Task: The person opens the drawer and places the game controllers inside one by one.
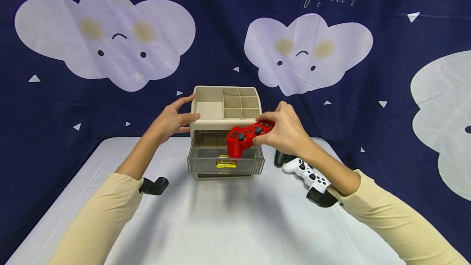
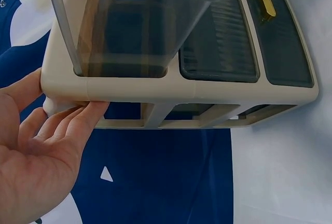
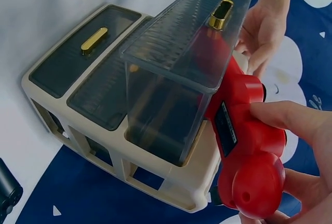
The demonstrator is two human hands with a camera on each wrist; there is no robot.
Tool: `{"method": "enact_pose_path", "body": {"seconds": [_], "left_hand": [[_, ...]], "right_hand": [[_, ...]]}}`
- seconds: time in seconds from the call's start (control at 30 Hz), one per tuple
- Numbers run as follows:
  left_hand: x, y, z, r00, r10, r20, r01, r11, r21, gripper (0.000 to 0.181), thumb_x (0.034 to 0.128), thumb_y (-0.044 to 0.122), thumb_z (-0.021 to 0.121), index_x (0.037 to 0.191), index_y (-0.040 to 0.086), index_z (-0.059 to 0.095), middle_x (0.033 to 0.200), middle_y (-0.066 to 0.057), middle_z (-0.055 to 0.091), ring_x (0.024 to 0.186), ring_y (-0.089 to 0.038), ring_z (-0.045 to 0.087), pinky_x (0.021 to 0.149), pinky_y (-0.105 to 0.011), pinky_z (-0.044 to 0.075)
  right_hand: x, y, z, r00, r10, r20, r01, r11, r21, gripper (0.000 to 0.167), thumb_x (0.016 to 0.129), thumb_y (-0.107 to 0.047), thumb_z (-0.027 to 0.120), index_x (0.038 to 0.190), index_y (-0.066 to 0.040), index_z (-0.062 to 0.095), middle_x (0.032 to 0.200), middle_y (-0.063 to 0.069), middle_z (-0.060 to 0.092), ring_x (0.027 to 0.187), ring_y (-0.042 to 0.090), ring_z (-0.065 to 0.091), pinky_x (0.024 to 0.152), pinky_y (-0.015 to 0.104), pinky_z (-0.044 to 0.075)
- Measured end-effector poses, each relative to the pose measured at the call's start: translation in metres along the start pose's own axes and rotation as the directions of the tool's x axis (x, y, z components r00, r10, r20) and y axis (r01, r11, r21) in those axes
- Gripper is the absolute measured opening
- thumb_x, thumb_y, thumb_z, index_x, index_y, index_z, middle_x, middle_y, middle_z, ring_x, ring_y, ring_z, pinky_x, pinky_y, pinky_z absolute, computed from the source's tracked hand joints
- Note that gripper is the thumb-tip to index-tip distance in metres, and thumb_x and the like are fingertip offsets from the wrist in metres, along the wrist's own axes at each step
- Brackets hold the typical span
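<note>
A cream desktop organizer [image 1: 224,124] stands on the table, its clear top drawer [image 1: 206,166] with a gold handle pulled out. My left hand [image 1: 172,118] grips the organizer's upper left corner, thumb on the top edge and fingers against the side. In the left wrist view this hand [image 2: 49,146] is at the frame's edge. My right hand [image 1: 285,130] pinches one end of a red game controller [image 1: 247,135], tilted above the open drawer. The controller's [image 3: 249,146] far handle dips behind the drawer's clear wall in the right wrist view. Some right-hand fingers are hidden behind the controller.
A white game controller [image 1: 308,174] lies right of the organizer, under my right forearm. Beside it is a black object [image 1: 281,158], partly covered. The organizer's top has open compartments [image 1: 241,102]. A dark blue cloth with clouds [image 1: 220,44] hangs behind the white table [image 1: 220,220].
</note>
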State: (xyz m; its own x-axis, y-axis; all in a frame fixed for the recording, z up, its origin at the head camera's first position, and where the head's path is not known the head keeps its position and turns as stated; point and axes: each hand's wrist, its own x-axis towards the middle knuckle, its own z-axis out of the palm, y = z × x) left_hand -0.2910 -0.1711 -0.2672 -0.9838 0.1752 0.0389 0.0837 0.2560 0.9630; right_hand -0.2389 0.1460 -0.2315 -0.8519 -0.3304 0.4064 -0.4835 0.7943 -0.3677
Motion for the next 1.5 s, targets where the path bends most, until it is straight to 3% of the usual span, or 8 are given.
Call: {"method": "enact_pose_path", "body": {"seconds": [0.67,0.9,1.2,1.5], "left_hand": [[-0.001,-0.001,-0.001,1.0,-0.003,-0.009,0.004,1.0,0.024,0.08,0.0999,0.02,0.067,0.163,0.033,0.021,0.163,-0.016,0.032,0.14,-0.034,0.049,0.107,-0.05,0.05],[-0.002,-0.001,-0.002,1.0,-0.005,-0.012,0.005,1.0,0.009,0.08,0.0998,0.018,0.067,0.164,0.031,0.021,0.16,-0.018,0.038,0.137,-0.035,0.053,0.107,-0.05,0.05],[-0.003,-0.001,-0.002,1.0,-0.01,-0.018,0.01,1.0,0.023,0.08,0.0998,0.02,0.067,0.163,0.033,0.021,0.166,-0.015,0.027,0.142,-0.035,0.047,0.108,-0.052,0.049],[-0.001,-0.001,0.0,1.0,0.001,-0.011,0.0,1.0,0.024,0.079,0.1,0.019,0.067,0.164,0.031,0.021,0.165,-0.016,0.029,0.141,-0.035,0.048,0.108,-0.051,0.049]], "right_hand": [[0.0,0.006,0.0,1.0,-0.021,0.007,0.021,0.999,-0.036,0.048,0.06,-0.024,0.091,0.106,-0.013,0.081,0.098,0.014,0.052,0.095,0.028,0.04,0.074,0.035,0.034],[0.001,0.003,0.007,0.999,-0.032,0.005,0.032,0.999,-0.03,0.044,0.06,-0.027,0.092,0.101,-0.014,0.081,0.095,0.012,0.052,0.092,0.027,0.041,0.073,0.035,0.034],[0.004,-0.001,0.02,1.0,-0.028,0.013,0.028,1.0,-0.005,0.044,0.065,-0.036,0.092,0.1,-0.013,0.081,0.093,0.011,0.053,0.091,0.026,0.041,0.07,0.034,0.035],[0.008,-0.004,0.031,1.0,-0.029,0.008,0.029,0.999,0.036,0.04,0.065,-0.038,0.093,0.096,-0.015,0.081,0.092,0.01,0.054,0.092,0.026,0.042,0.07,0.034,0.034]]}}
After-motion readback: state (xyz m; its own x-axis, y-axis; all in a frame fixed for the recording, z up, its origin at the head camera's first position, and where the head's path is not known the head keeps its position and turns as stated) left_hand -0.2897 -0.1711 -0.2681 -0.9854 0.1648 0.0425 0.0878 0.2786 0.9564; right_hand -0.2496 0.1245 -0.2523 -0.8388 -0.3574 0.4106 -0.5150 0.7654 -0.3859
